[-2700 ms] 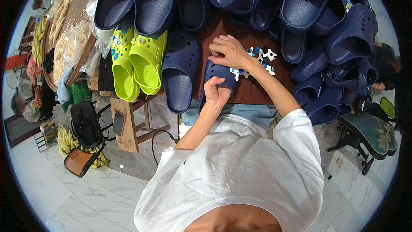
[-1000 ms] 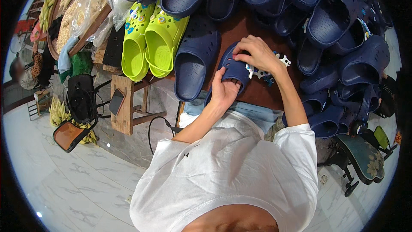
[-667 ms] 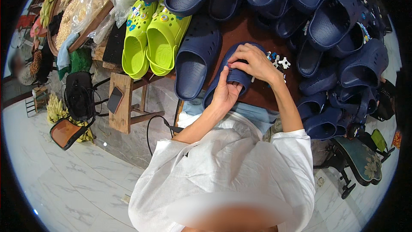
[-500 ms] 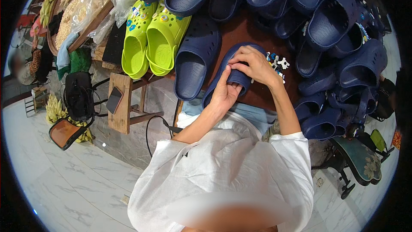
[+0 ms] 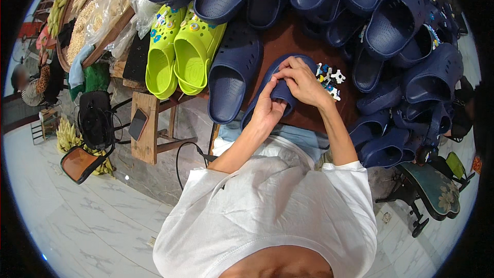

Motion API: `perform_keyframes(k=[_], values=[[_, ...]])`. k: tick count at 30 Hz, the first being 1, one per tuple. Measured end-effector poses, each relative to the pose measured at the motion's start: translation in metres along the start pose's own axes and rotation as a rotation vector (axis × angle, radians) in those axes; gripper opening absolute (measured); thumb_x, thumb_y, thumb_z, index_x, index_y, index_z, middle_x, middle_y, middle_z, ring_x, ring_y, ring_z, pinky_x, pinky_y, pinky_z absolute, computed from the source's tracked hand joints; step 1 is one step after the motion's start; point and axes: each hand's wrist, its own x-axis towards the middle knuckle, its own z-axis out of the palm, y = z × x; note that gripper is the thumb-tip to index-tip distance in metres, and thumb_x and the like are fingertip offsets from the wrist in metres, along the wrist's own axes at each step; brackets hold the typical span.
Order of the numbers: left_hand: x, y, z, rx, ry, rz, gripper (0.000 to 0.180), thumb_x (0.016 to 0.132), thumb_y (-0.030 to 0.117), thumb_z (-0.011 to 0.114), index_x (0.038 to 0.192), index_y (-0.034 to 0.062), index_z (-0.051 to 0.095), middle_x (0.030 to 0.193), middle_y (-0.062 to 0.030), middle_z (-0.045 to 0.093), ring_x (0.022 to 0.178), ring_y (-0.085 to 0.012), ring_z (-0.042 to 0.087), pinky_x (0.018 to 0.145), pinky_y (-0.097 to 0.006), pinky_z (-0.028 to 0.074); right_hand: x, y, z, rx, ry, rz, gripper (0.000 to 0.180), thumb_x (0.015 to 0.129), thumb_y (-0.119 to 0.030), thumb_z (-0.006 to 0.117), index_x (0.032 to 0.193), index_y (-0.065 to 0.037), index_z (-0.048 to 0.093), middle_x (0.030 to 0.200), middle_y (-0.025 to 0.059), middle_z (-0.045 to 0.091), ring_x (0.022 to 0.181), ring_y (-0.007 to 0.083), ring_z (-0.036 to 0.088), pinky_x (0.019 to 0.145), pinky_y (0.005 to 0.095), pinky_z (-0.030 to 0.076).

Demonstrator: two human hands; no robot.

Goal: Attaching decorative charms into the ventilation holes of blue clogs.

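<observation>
A navy clog (image 5: 282,91) lies on the brown tabletop in front of me. My left hand (image 5: 268,107) grips it, the thumb on top and the fingers reaching into its foot opening. Over the clog's upper, my right hand (image 5: 304,83) is bent closed, with thumb and forefinger together by the left thumb. Whatever those fingertips hold, if anything, is hidden. Just right of the right hand sits a small heap of white, blue and yellow shoe charms (image 5: 332,78). Another navy clog (image 5: 226,87) rests to the left, beside a pair of lime-green clogs (image 5: 191,64) decorated with charms.
Many navy clogs (image 5: 396,23) are piled along the back and right of the brown table (image 5: 329,116). On the left, a phone (image 5: 138,123) lies on a wooden stool (image 5: 145,146). Beyond it are a black chair (image 5: 94,118) and a wooden tray (image 5: 110,31) of pale grains.
Both hands stay on the navy clog with only a slight shift of the fingers. The whole view has moved a little.
</observation>
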Motion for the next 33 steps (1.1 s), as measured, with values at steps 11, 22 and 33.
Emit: perform_keyframes(k=[11, 22, 33], values=[[0.013, -0.002, -0.012, 0.056, -0.014, 0.051, 0.021, 0.095, 0.016, 0.063, 0.115, 0.0082, 0.059, 0.119, -0.0059, 0.063, 0.113, -0.0211, 0.060, 0.103, -0.038, 0.047, -0.023, -0.022, 0.009, -0.018, 0.346, 0.001, 0.035, 0.083, 0.005, 0.055, 0.115, -0.004, 0.065, 0.111, 0.0154, 0.059, 0.105, 0.0355, 0.057, 0.093, 0.0431, 0.047], [-0.002, 0.002, 0.004, -0.017, 0.030, 0.011, 0.022, 0.093, 0.027, 0.069, 0.107, 0.0104, 0.064, 0.123, -0.0097, 0.063, 0.114, -0.0243, 0.060, 0.103, -0.041, 0.047, -0.103, -0.032, 0.034, -0.004, 0.689, 0.174, 0.030, 0.089, -0.007, 0.063, 0.119, -0.003, 0.062, 0.114, 0.0174, 0.055, 0.106, 0.0334, 0.056, 0.090, 0.0407, 0.047], [-0.020, -0.023, -0.013, 0.880, -0.221, 0.402, 0.046, 0.092, 0.026, 0.070, 0.126, -0.0019, 0.056, 0.122, -0.0062, 0.062, 0.109, -0.0135, 0.055, 0.099, -0.031, 0.041, -0.007, 0.010, -0.033, 0.195, 0.806, 0.263, 0.042, 0.098, -0.019, 0.061, 0.133, 0.001, 0.047, 0.118, 0.0189, 0.053, 0.095, 0.0226, 0.062, 0.080, 0.0339, 0.055]])
